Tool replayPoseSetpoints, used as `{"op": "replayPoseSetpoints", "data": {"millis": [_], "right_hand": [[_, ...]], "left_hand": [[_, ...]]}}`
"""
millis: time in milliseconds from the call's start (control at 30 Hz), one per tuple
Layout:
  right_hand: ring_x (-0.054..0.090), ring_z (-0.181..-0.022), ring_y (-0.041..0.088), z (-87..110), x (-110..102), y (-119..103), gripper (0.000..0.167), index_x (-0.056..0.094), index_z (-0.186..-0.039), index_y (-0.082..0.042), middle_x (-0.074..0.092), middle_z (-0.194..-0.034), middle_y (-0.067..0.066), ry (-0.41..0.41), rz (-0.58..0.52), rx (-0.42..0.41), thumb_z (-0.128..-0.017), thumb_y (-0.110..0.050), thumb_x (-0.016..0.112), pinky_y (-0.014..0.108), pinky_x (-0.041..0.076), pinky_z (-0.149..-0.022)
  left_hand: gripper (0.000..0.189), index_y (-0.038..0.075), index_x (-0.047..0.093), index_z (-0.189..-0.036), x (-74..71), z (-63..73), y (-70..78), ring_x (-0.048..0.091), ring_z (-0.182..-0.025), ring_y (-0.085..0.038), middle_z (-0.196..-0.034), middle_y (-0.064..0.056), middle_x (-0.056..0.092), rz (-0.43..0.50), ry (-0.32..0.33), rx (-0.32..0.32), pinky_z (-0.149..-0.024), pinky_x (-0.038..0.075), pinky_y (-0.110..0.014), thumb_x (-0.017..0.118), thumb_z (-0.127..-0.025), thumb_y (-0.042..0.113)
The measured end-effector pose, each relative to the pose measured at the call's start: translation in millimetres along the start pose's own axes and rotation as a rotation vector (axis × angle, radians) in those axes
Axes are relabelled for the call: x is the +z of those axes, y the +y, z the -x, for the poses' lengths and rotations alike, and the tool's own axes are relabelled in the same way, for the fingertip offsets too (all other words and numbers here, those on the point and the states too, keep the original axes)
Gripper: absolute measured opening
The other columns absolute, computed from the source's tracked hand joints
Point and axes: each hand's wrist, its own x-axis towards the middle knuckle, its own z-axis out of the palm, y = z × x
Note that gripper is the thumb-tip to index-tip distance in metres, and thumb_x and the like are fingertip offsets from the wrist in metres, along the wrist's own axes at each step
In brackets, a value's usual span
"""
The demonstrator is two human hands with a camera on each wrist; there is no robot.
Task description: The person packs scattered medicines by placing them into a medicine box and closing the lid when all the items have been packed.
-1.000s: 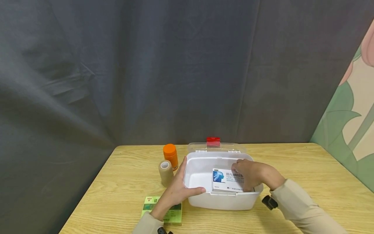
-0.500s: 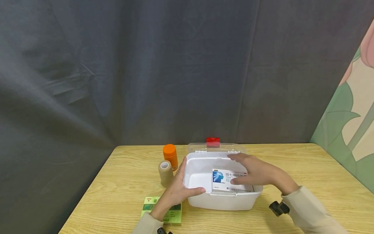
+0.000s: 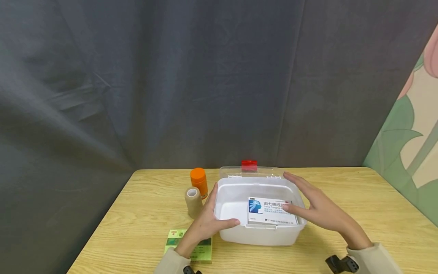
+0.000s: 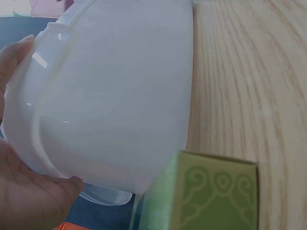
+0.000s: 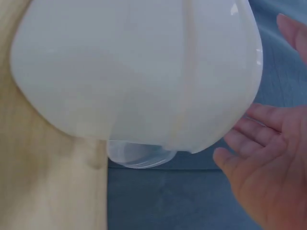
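A white plastic storage box (image 3: 258,234) stands on the table, its clear lid (image 3: 232,172) with a red latch (image 3: 249,165) swung open at the back. Inside, toward the right, lies a white and blue medicine box (image 3: 270,215), printed face up. My left hand (image 3: 207,222) holds the storage box's left end, thumb over the front rim and fingers along the left side. Over the right end my right hand (image 3: 318,207) is spread, thumb above the medicine box and fingers near the right rim. Nothing is in its grasp. In the right wrist view its fingers (image 5: 261,127) are beside the wall.
Left of the storage box stand an orange-capped bottle (image 3: 199,182) and a tan bandage roll (image 3: 193,203). A green medicine box (image 3: 203,251) lies partly under my left forearm. A dark curtain (image 3: 212,83) hangs behind the wooden table (image 3: 137,228).
My right hand has let go of the medicine box, leaving it in the storage box, and has drawn back to the right with fingers spread. The left hand keeps its place.
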Motion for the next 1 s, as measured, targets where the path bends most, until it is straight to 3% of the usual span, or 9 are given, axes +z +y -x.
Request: {"op": "replayPoseSetpoints", "data": {"millis": [100, 233, 333, 700, 900, 1000], "right_hand": [[0.026, -0.139, 0.03, 7.8, 2.7, 3.1, 0.082, 0.026, -0.154, -0.016, 0.028, -0.155, 0.012, 0.03, -0.036, 0.005, -0.087, -0.022, 0.073, 0.045, 0.032, -0.108], [0.017, -0.14, 0.005, 16.3, 9.0, 7.1, 0.084, 0.021, -0.155, -0.018, 0.02, -0.158, 0.011, 0.066, -0.113, -0.002, -0.088, -0.014, 0.072, 0.006, 0.022, -0.1], [0.012, -0.14, 0.0, 21.3, 14.3, 10.7, 0.085, 0.02, -0.155, -0.018, 0.015, -0.159, 0.013, 0.082, -0.2, -0.017, -0.088, -0.006, 0.07, 0.004, 0.022, -0.099], [0.003, -0.143, 0.013, 29.6, 35.6, 16.9, 0.088, 0.015, -0.156, -0.013, -0.001, -0.159, 0.018, 0.119, -0.463, 0.006, -0.086, 0.008, 0.064, 0.007, 0.023, -0.1], [-0.003, -0.142, 0.037, 28.9, 46.0, 16.3, 0.093, 0.016, -0.155, -0.006, -0.003, -0.158, 0.021, 0.171, -0.509, 0.044, -0.08, 0.008, 0.069, 0.006, 0.021, -0.098], [-0.006, -0.141, 0.045, 29.6, 48.4, 16.9, 0.096, 0.017, -0.155, -0.007, -0.005, -0.159, 0.019, 0.189, -0.499, 0.085, -0.077, 0.005, 0.073, 0.032, 0.013, -0.114]], "left_hand": [[0.119, 0.014, 0.004, -0.157, -0.4, -0.7, 0.6, 0.044, -0.118, -0.045, -0.143, -0.02, 0.037, 0.015, -0.003, 0.003, -0.1, 0.038, -0.058, 0.087, -0.073, 0.025], [0.119, 0.015, 0.004, -0.157, -0.2, -0.7, 1.0, 0.045, -0.117, -0.044, -0.143, -0.02, 0.037, 0.015, -0.003, -0.002, -0.1, 0.038, -0.057, 0.087, -0.073, 0.025], [0.119, 0.015, 0.003, -0.157, -0.1, -0.2, 1.4, 0.044, -0.117, -0.044, -0.143, -0.02, 0.037, 0.01, -0.002, -0.007, -0.1, 0.038, -0.057, 0.087, -0.073, 0.026], [0.119, 0.014, 0.003, -0.157, 0.0, -0.9, 1.5, 0.044, -0.118, -0.044, -0.145, -0.02, 0.036, -0.007, -0.005, -0.008, -0.101, 0.038, -0.056, 0.087, -0.073, 0.028], [0.118, 0.011, 0.003, -0.156, -1.5, -1.7, 1.8, 0.045, -0.116, -0.045, -0.142, -0.022, 0.037, -0.01, -0.005, 0.018, -0.1, 0.039, -0.057, 0.086, -0.074, 0.025], [0.118, 0.01, 0.003, -0.156, -1.2, -0.6, 1.4, 0.045, -0.116, -0.044, -0.142, -0.022, 0.037, -0.012, -0.005, 0.006, -0.1, 0.039, -0.056, 0.086, -0.074, 0.025]]}}
